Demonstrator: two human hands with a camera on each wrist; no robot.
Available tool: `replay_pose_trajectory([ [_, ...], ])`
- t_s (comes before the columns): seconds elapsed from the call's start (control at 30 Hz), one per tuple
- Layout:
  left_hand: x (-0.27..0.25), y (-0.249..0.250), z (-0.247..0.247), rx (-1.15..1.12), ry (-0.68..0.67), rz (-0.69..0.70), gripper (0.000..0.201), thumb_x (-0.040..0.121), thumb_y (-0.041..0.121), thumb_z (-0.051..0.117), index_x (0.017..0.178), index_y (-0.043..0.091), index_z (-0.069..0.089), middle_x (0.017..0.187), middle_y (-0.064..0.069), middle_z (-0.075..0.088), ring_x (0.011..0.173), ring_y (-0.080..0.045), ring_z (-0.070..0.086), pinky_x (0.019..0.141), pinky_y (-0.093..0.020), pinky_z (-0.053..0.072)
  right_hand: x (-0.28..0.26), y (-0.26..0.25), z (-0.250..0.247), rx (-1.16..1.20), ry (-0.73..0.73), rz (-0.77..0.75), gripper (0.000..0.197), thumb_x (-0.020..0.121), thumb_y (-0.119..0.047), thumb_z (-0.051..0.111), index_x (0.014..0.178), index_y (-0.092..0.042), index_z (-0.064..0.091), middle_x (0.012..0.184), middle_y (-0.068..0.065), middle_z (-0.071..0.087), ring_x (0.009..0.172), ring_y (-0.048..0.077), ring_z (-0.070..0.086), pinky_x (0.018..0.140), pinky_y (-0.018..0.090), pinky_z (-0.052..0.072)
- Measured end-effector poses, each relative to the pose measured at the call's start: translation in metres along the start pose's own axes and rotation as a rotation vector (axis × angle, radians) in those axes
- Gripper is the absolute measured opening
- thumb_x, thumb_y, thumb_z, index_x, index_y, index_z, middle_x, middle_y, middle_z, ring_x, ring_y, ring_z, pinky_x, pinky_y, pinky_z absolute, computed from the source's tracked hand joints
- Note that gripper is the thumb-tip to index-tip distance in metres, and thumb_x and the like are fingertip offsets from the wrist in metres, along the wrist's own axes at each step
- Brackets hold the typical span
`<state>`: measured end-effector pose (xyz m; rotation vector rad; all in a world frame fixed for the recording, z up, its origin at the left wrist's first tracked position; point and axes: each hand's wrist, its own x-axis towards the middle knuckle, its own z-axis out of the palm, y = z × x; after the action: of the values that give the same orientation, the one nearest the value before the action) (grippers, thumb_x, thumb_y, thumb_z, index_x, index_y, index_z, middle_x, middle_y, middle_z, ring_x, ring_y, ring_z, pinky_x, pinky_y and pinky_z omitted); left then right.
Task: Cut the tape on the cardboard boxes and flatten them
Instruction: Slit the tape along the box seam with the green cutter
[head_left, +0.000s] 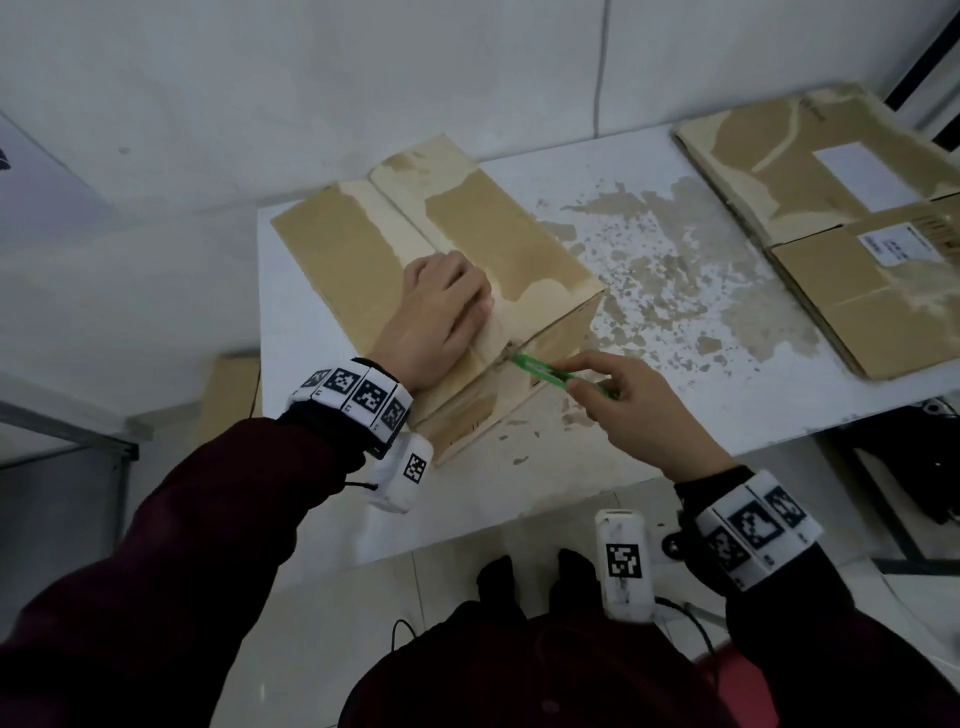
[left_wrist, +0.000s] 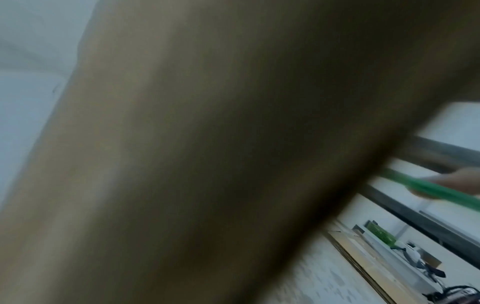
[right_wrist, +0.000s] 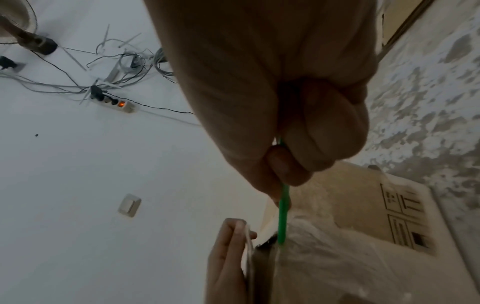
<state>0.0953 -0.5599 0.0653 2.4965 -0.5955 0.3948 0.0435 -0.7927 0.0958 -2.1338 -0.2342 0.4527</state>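
A closed cardboard box (head_left: 488, 244) with a taped centre seam stands on the white table (head_left: 649, 441). My left hand (head_left: 441, 317) lies palm down on the box top, fingers flat beside the seam near the front edge. My right hand (head_left: 631, 400) pinches a green cutter (head_left: 558, 375) between thumb and fingers. The cutter's tip touches the tape at the box's top front edge (right_wrist: 281, 240). In the left wrist view the box (left_wrist: 194, 154) fills most of the picture, blurred, with the green cutter (left_wrist: 436, 192) at the right.
Flattened cardboard boxes (head_left: 841, 208) lie stacked at the table's right end. The tabletop between is worn and patchy. More cardboard (head_left: 228, 395) rests on the floor left of the table. A power strip (right_wrist: 116, 102) and cables lie on the floor.
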Motion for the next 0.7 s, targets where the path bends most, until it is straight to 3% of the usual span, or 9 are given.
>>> replay_pose_trajectory([
  [0.1,0.002,0.000,0.003,0.044,-0.027,-0.013,0.028,0.096,0.032,0.035,0.091,0.014,0.056,0.093,0.000,0.050,0.093,-0.019,0.048,0.106,-0.038,0.017,-0.017,-0.002,0.004,-0.030,-0.085,-0.048,0.020,0.096,-0.024,0.051,0.109,-0.029,0.066,0.063,-0.010,0.052,0.044,0.001,0.042,0.044,0.011,0.032],
  [0.17,0.001,-0.003,0.005,0.093,-0.043,-0.020,0.032,0.095,0.038,0.038,0.091,0.015,0.060,0.091,0.002,0.051,0.091,-0.017,0.050,0.110,-0.039,0.010,-0.025,-0.001,-0.002,-0.109,0.041,-0.084,0.020,0.096,-0.024,0.052,0.111,-0.030,0.062,0.066,-0.010,0.057,0.048,0.001,0.048,0.044,0.012,0.034],
  [0.23,-0.001,-0.005,0.006,0.133,-0.043,-0.033,0.036,0.094,0.042,0.040,0.088,0.015,0.064,0.089,0.002,0.052,0.089,-0.016,0.052,0.112,-0.039,0.004,-0.024,0.003,-0.009,-0.207,0.171,-0.122,0.023,0.096,-0.025,0.050,0.116,-0.031,0.059,0.060,-0.007,0.055,0.049,0.010,0.049,0.041,0.019,0.031],
  [0.3,-0.001,-0.004,0.005,0.173,-0.042,-0.047,0.039,0.093,0.042,0.040,0.086,0.014,0.066,0.089,0.002,0.054,0.091,-0.017,0.054,0.114,-0.039,-0.002,-0.019,0.005,-0.011,-0.293,0.205,-0.171,0.025,0.098,-0.026,0.047,0.120,-0.033,0.058,0.056,-0.007,0.050,0.048,0.011,0.044,0.042,0.020,0.027],
  [0.4,-0.004,0.005,0.005,0.247,-0.080,-0.138,0.030,0.095,0.035,0.046,0.091,0.015,0.068,0.098,0.002,0.056,0.107,-0.019,0.048,0.114,-0.043,-0.007,-0.012,0.005,-0.007,-0.439,0.169,-0.219,0.029,0.099,-0.027,0.044,0.122,-0.039,0.057,0.077,-0.005,0.058,0.056,0.006,0.045,0.049,0.024,0.035],
  [0.47,-0.006,0.011,0.007,0.157,-0.104,-0.280,0.024,0.096,0.032,0.049,0.099,0.020,0.069,0.109,0.006,0.053,0.117,-0.016,0.039,0.112,-0.043,-0.007,-0.010,0.007,-0.003,-0.482,0.176,-0.240,0.029,0.098,-0.026,0.045,0.122,-0.037,0.058,0.075,-0.003,0.052,0.059,0.007,0.043,0.050,0.026,0.033],
  [0.57,-0.006,0.011,0.005,-0.099,-0.095,-0.471,0.020,0.094,0.037,0.054,0.101,0.029,0.070,0.115,0.015,0.049,0.122,-0.011,0.037,0.108,-0.039,0.003,-0.008,0.007,0.003,-0.521,0.210,-0.261,0.030,0.097,-0.024,0.047,0.122,-0.034,0.059,0.071,-0.002,0.044,0.057,0.015,0.042,0.047,0.027,0.028],
  [0.7,-0.008,0.011,0.007,-0.212,-0.049,-0.525,0.007,0.090,0.038,0.060,0.090,0.036,0.066,0.114,0.019,0.049,0.124,-0.010,0.038,0.110,-0.038,0.004,-0.008,0.009,0.010,-0.550,0.292,-0.276,0.034,0.096,-0.016,0.050,0.124,-0.033,0.059,0.069,-0.001,0.038,0.052,0.021,0.040,0.044,0.029,0.027],
])
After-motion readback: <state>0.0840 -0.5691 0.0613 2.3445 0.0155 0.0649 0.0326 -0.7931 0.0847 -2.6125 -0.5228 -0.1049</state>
